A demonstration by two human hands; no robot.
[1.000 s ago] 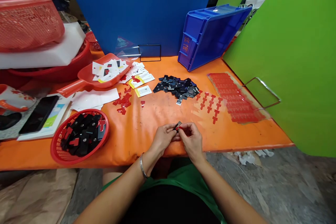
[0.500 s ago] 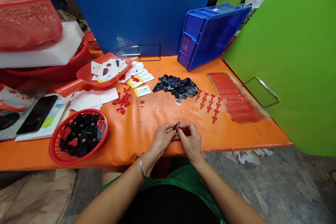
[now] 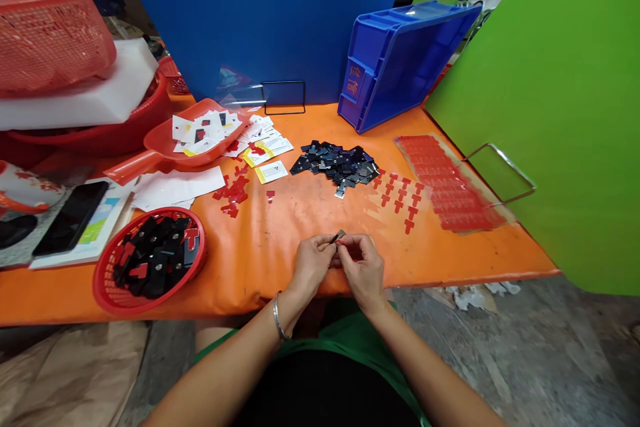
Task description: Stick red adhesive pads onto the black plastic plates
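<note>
My left hand [image 3: 311, 264] and my right hand [image 3: 362, 268] meet at the near edge of the orange table [image 3: 280, 227]. Both pinch one small dark metal piece [image 3: 338, 237]; a bit of red sticker shows at my right fingertips. Behind my hands lies a pile of dark metal pieces [image 3: 334, 165]. To its right, red T-shaped stickers [image 3: 400, 197] sit on a clear sheet, beside a fuller sticker sheet [image 3: 447, 183]. A round red basket [image 3: 150, 260] with finished black and red pieces stands to my left.
A red scoop [image 3: 187, 140] with white backing papers, loose red stickers [image 3: 233, 189] and white sheets [image 3: 177, 187] lie at the left. A tilted blue crate [image 3: 400, 63] leans at the back. Green board [image 3: 560, 100] walls the right. A phone [image 3: 73, 217] and red baskets [image 3: 50, 33] sit far left.
Hands stay together on the small piece with only slight finger shifts. The view has tipped a little.
</note>
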